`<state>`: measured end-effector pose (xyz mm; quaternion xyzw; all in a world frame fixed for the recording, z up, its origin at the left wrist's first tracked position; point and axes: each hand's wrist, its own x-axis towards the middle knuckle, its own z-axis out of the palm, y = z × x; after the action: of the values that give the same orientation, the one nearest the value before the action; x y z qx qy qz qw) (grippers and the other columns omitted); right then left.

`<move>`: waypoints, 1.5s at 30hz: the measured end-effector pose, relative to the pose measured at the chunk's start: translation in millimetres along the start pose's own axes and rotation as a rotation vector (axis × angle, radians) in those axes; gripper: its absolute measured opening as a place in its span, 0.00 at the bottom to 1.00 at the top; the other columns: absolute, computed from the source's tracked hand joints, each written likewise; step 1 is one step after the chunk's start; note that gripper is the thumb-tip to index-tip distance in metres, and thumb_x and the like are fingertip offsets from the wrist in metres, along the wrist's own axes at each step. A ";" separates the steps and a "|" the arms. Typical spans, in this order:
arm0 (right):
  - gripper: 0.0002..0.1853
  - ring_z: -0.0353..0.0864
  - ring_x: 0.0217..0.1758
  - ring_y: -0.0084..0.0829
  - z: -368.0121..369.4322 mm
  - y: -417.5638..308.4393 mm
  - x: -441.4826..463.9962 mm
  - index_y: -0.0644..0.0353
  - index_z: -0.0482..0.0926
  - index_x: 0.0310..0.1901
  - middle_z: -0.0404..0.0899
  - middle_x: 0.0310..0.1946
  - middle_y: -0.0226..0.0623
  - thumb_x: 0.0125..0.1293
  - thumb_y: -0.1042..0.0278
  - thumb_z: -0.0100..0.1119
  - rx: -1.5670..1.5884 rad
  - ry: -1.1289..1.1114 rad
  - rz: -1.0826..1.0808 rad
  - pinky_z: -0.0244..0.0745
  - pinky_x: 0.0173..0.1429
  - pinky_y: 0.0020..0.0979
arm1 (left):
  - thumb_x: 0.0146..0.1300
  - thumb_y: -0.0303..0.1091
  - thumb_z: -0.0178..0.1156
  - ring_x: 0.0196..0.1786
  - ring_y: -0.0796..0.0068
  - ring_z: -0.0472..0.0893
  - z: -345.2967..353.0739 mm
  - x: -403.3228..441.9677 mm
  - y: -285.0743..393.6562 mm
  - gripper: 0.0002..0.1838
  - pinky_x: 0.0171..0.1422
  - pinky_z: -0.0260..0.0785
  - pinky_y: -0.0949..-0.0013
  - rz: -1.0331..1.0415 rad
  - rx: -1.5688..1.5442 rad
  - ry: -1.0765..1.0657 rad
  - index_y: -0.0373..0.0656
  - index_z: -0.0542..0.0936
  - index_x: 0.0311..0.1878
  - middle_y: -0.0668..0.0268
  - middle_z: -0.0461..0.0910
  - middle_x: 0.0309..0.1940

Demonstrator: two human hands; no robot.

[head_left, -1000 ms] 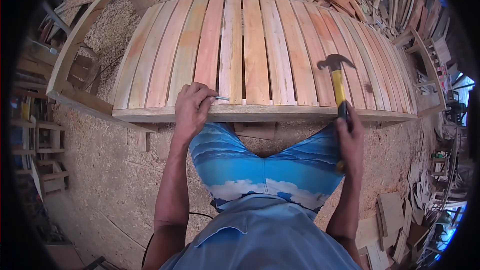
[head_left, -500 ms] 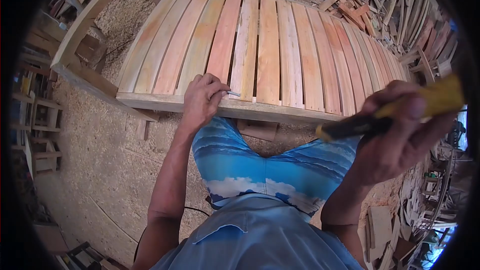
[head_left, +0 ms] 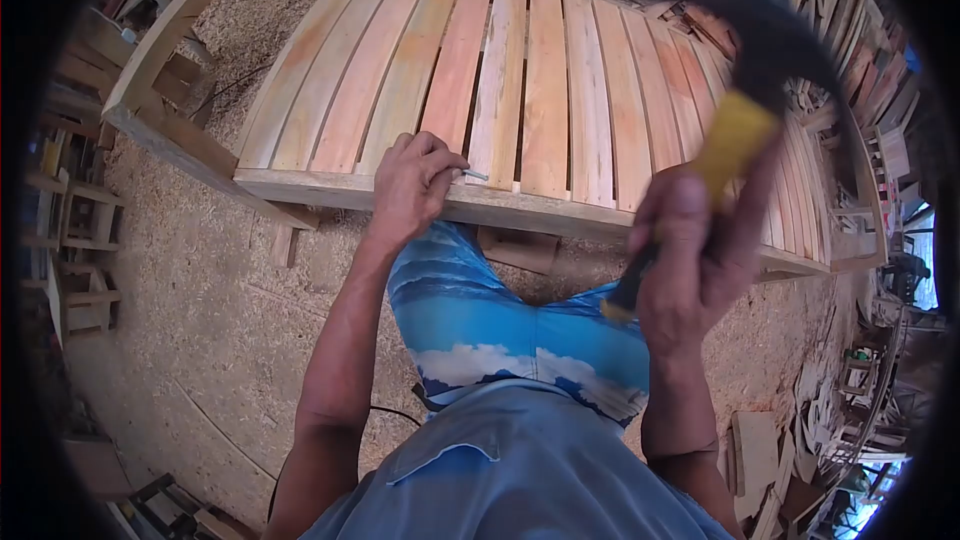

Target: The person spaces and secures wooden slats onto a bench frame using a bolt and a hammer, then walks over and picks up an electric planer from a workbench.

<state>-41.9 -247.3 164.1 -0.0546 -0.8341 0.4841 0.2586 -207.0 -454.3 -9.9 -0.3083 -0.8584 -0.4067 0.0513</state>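
My left hand (head_left: 413,178) rests at the front edge of a slatted wooden bench (head_left: 330,187). Its thumb and fingers pinch a thin metal nail (head_left: 474,174), which points right above the end of a slat; where its tip sits I cannot make out. On the right, my right hand (head_left: 690,260) is wrapped round the yellow and black handle of a claw hammer (head_left: 738,145). The hammer is raised over the slats with its dark head (head_left: 765,35) up, slightly blurred, apart from the nail.
A curved wooden armrest (head_left: 150,65) stands at the bench's left end. Scrap wood (head_left: 840,10) is piled behind on the right. Shavings cover the floor (head_left: 215,320), and a wood block (head_left: 518,248) lies under the front rail. Wooden frames (head_left: 85,240) line the left side.
My right hand has moved left and turned the hammer, so its head now shows above the slats. My left hand still pinches the nail at nearly the same spot.
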 end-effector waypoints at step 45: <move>0.33 0.77 0.27 0.22 -16.6 88.6 -44.0 0.44 0.60 0.93 0.80 0.30 0.33 0.93 0.61 0.51 -0.004 0.086 -0.031 0.75 0.30 0.28 | 0.70 0.21 0.68 0.53 0.50 0.82 21.4 -4.5 24.3 0.07 0.61 0.75 0.51 0.036 0.016 0.091 0.41 0.91 0.48 0.58 0.86 0.45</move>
<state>-10.1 -202.9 80.0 -0.0631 -0.8240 0.4755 0.3017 -186.0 -429.3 -9.4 -0.3045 -0.8527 -0.4124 0.1004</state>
